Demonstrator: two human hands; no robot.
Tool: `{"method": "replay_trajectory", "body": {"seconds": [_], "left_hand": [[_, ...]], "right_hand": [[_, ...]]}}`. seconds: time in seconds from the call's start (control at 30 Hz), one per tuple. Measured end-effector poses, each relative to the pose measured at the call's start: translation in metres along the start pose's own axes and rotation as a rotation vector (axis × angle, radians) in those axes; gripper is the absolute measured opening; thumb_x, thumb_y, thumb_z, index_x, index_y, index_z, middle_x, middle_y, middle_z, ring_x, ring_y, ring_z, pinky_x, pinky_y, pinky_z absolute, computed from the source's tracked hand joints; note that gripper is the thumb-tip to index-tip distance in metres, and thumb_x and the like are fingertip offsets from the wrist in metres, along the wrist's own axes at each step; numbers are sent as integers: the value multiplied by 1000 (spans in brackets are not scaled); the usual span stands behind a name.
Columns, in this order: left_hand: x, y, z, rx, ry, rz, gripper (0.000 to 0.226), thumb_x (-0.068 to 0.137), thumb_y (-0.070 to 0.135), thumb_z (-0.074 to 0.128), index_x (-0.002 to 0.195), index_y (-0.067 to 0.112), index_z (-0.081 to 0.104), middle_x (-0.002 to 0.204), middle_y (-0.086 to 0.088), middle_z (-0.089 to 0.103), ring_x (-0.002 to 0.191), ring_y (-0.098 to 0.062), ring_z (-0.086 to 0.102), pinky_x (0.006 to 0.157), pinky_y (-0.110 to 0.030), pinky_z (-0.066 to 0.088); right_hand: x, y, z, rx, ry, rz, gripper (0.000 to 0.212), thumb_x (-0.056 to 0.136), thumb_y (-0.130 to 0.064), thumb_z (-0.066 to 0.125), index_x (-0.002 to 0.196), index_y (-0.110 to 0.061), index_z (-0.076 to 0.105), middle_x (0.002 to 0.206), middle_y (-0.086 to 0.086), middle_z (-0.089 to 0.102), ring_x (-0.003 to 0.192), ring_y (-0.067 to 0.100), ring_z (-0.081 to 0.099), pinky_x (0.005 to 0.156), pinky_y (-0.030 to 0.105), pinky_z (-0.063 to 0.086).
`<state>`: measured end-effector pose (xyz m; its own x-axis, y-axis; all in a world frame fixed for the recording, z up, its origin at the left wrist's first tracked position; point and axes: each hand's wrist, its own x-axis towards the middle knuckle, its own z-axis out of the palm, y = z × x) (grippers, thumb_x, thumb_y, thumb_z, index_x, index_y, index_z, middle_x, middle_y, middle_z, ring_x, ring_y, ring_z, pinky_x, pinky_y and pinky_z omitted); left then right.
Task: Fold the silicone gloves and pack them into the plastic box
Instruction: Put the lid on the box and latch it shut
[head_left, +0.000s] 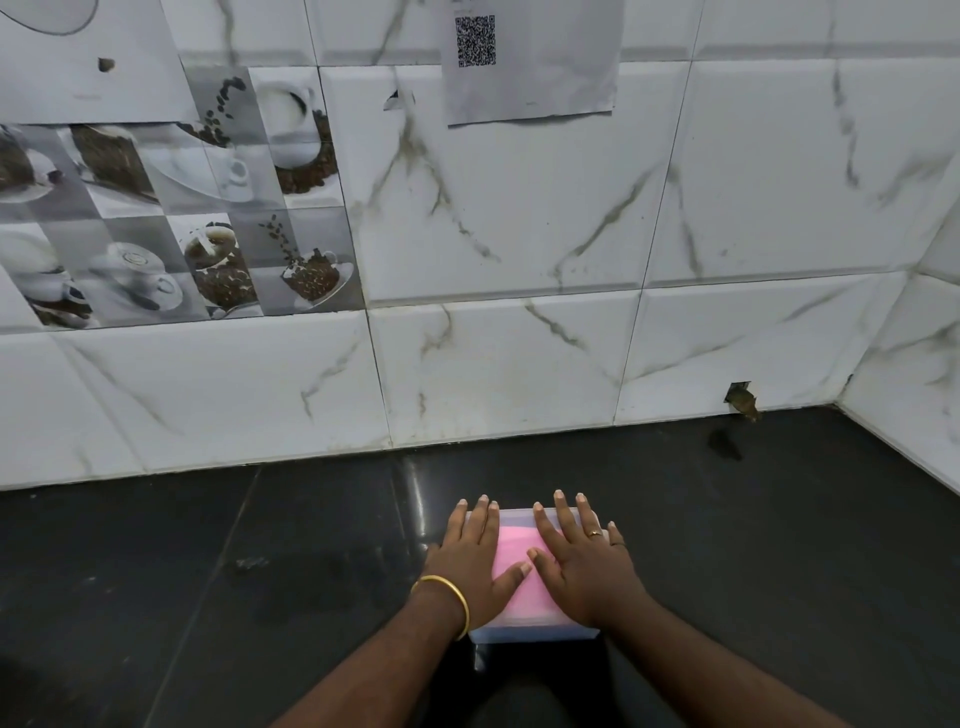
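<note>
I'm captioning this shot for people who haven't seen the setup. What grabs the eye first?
Both hands, left and right, lie flat on a plastic box on the dark counter, with pink showing between them. Above, a QR sheet hangs on the marble-look wall, with coffee-print tiles at left.

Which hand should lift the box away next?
Probably either: the left hand and right hand both lie flat on the lid of the plastic box, pink showing through. The right covers slightly more of the lid, so it has a small edge.
</note>
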<state>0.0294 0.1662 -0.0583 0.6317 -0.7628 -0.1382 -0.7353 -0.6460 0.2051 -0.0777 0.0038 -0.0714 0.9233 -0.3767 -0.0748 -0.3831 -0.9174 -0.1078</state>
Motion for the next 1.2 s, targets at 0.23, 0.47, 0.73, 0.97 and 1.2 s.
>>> {"method": "replay_trajectory", "body": {"seconds": [0.23, 0.47, 0.73, 0.97, 1.2], "left_hand": [[-12, -3, 0, -740, 232, -278, 79, 97, 36, 53, 154, 7, 7, 163, -9, 8, 150, -22, 11, 121, -33, 12], [-24, -35, -4, -1282, 147, -686, 43, 72, 38, 83, 91, 1, 71, 75, -7, 74, 66, -21, 71, 44, -20, 50], [-37, -68, -11, -1091, 204, -719, 58, 50, 44, 93, 84, 3, 69, 72, -8, 74, 65, -23, 71, 51, -30, 55], [-41, -63, -30, -290, 155, -571, 57, 88, 66, 43, 110, 17, 60, 113, -5, 66, 104, -24, 64, 82, -32, 47], [-41, -46, -39, -92, 155, -603, 54, 95, 55, 30, 117, 18, 63, 118, -1, 70, 110, -23, 65, 87, -30, 48]], "right_hand": [[-1, -2, -1, -1, 18, 9, 66, 95, -64, 9, 155, -39, -5, 166, -4, -10, 153, 24, -10, 119, 57, 6], [10, -31, 1, 15, 18, -28, 65, 96, -62, 9, 155, -37, -2, 167, -3, -8, 153, 25, -9, 119, 58, 4], [15, -59, 5, 24, 0, -51, 66, 96, -61, 10, 156, -35, -2, 166, -1, -9, 153, 27, -11, 118, 59, 1], [18, -64, 1, 21, 4, -63, 66, 97, -61, 11, 156, -36, -2, 166, -2, -9, 152, 26, -12, 118, 59, 1], [20, -63, 3, 20, 13, -57, 66, 96, -63, 9, 155, -37, -3, 166, -3, -9, 153, 26, -11, 119, 59, 3]]}}
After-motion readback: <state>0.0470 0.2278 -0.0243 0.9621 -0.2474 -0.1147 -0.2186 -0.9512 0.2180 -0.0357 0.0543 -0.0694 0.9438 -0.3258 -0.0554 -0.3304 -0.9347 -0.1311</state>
